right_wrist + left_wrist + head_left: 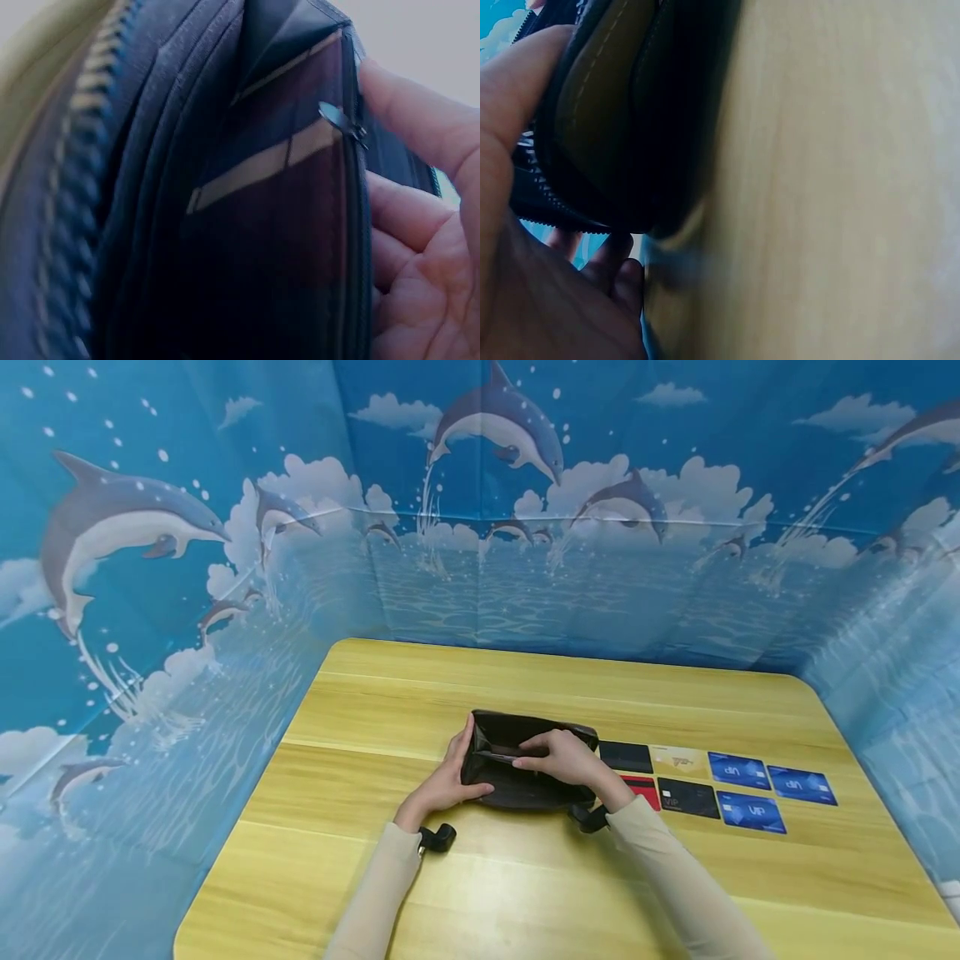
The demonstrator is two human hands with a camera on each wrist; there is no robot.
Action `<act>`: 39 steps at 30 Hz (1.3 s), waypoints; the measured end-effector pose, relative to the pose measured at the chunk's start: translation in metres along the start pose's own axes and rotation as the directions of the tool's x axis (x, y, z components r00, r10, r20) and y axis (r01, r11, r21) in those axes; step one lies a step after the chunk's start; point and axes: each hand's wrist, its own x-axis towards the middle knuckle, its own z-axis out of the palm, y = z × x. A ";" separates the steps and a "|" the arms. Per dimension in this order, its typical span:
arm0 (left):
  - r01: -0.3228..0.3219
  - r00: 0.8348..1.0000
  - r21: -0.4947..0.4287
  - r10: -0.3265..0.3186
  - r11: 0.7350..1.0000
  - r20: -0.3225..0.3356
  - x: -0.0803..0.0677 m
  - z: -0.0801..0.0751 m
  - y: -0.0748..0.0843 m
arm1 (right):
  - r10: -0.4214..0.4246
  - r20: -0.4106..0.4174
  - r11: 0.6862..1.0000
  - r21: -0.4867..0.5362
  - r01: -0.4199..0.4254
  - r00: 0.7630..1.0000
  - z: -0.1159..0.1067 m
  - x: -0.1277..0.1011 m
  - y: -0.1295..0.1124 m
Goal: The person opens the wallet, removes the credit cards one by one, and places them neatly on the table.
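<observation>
Sleeves in the foreground, both my arms reaching forward over the wooden table (pixel 525 893).

My left hand (pixel 444 781) is gripping the left end of the wallet (pixel 525 760): thumb hooked over the near edge, fingers curled round the far side. The left wrist view is showing that thumb (pixel 514 112) pressing on the zipper edge and the wallet's outer face lying right against the tabletop.

My right hand (pixel 566 758) is coming in from the right and lying over the wallet's open mouth, fingers curled onto its inner panels. In the right wrist view my fingers (pixel 420 135) are pinching the inner divider beside its small zip pull (pixel 341 120), with card slots (pixel 262 165) showing. Can't tell whether a card is between them.

Key relation: wallet is sitting mid-table, long axis running left-right, opening facing up, spanning between both hands. Left hand is anchoring it; right hand is working the inside.

Just right of the wallet, cards (pixel 720 781) are lying flat in two rows along the same left-right line: dark and red ones nearest my right wrist, a gold one, blue ones farthest out. Right hand is clearly the nearer one to them.

Beyond that, the dolphin backdrop (pixel 495 485) is wrapping the table.
</observation>
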 end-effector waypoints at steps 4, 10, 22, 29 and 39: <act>-0.002 1.000 -0.001 0.002 1.000 -0.001 0.003 0.002 -0.001 | -0.003 0.027 0.999 -0.052 0.005 1.000 0.000 0.002 -0.001; 0.004 1.000 0.007 -0.003 1.000 -0.015 0.006 0.003 -0.002 | -0.052 -0.001 0.992 -0.114 0.051 0.999 0.002 0.005 0.004; 0.000 1.000 0.032 0.001 0.999 -0.030 0.005 0.006 -0.002 | -0.092 -0.118 0.996 -0.009 0.092 0.989 0.009 0.005 0.007; -0.017 0.999 0.017 0.017 1.000 -0.030 -0.002 0.002 0.021 | -0.082 -0.172 0.995 0.036 0.090 0.982 0.011 0.004 0.003; -0.014 1.000 0.020 0.014 1.000 -0.008 -0.009 -0.001 0.039 | -0.113 -0.160 0.991 0.047 0.122 0.981 0.014 0.003 0.005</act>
